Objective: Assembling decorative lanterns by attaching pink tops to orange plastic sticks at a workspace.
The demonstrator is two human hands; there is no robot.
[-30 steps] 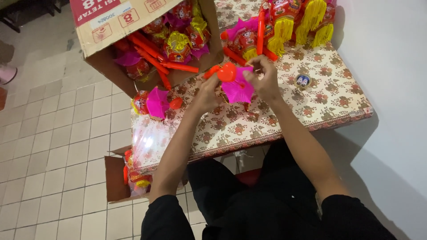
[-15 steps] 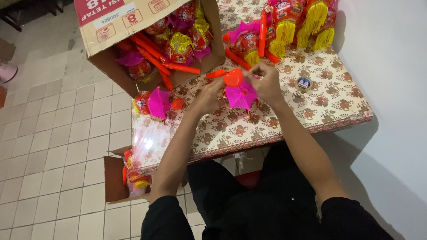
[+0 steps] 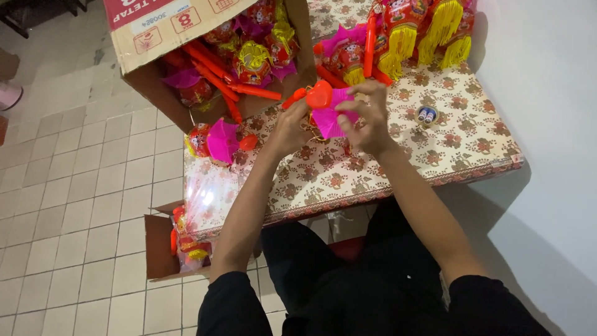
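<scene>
the fingers (image 3: 348, 107) of the right hand (image 3: 372, 118) are curled and pinched on the pink paper fan (image 3: 331, 117) of a small toy lantern, thumb and forefinger closed on its right edge; the left hand (image 3: 291, 127) is closed around the lantern's left side, just under its orange plastic top (image 3: 318, 94), from which an orange handle (image 3: 293, 98) sticks out to the left; both hands hold the toy a little above the surface (image 3: 398, 168), which is covered with a floral patterned cloth; just left of the left hand, another pink and red lantern (image 3: 219, 140) lies on a clear plastic bag (image 3: 208, 196) that hangs over the surface edge; beyond the hands an open cardboard box (image 3: 158, 84) stands tilted, filled with more red, pink and yellow lanterns and orange sticks (image 3: 214, 65); at the far right of the surface lies a heap of lanterns with yellow tassels (image 3: 441, 28); a small round object (image 3: 426, 116) sits apart to the right of the right hand; below, on the tiled floor (image 3: 74, 205), a second smaller box (image 3: 160, 249) holds a few more of the toys; a white wall (image 3: 547, 93) runs along the right.
</scene>
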